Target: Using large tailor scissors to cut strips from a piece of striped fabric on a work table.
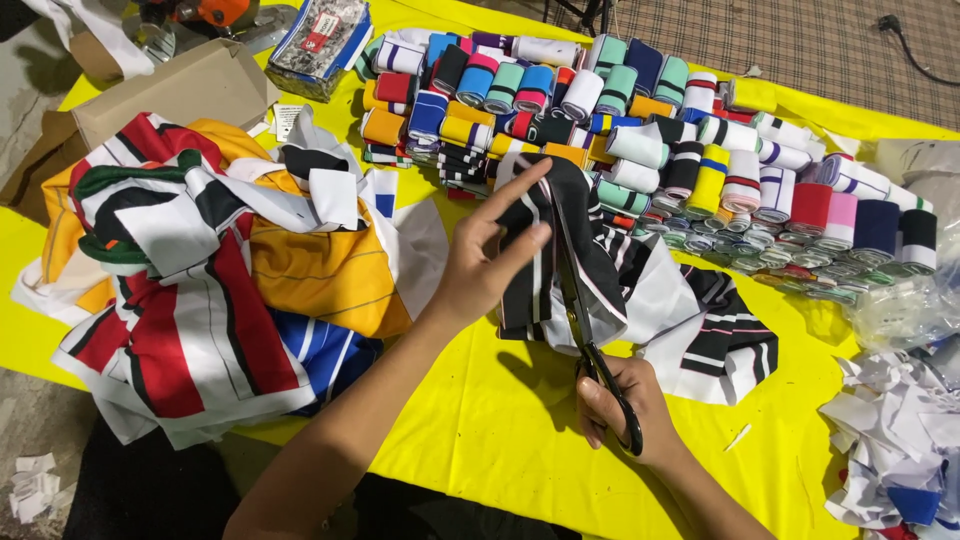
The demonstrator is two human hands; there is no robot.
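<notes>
My left hand [490, 255] pinches and lifts a black fabric strip with thin white stripes [560, 215] above the yellow table [480, 420]. My right hand [625, 405] grips black-handled scissors [585, 320], whose blades point up into the strip's lower edge. More black-and-white fabric pieces [700, 320] lie under and to the right of the strip.
Many rolled striped fabric bands [640, 110] in several colours are stacked at the back. A heap of striped cloth [200, 270] lies left. A cardboard box [170, 90] sits at the far left. White scraps [900, 430] and clear plastic bags [900, 300] lie right.
</notes>
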